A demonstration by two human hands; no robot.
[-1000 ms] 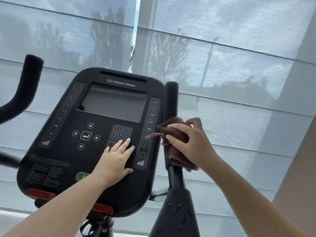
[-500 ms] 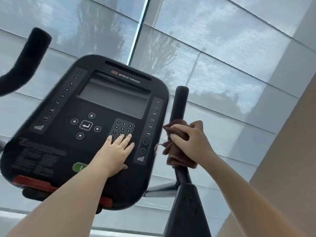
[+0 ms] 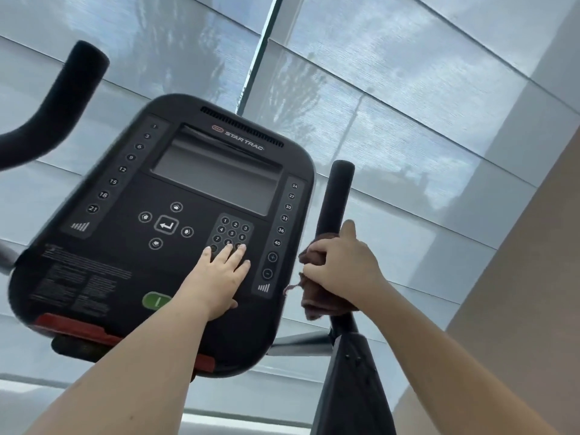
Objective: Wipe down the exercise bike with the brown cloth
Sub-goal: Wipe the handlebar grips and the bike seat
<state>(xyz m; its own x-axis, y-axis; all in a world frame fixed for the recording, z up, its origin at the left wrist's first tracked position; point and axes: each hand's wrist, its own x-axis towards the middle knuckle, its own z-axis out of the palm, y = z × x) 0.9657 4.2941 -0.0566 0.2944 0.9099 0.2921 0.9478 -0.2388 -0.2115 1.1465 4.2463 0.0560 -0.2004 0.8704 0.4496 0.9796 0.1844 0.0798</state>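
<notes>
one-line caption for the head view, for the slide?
Right hand wraps brown cloth around the bike's right handlebar; left hand rests flat on console.

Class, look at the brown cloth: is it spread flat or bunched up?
Bunched up. The brown cloth is wrapped around the right handlebar, gripped by the right hand.

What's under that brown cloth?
The right handlebar: the cloth wraps it, gripped by the right hand. The bar shows above and below; the wrapped stretch is hidden.
</notes>
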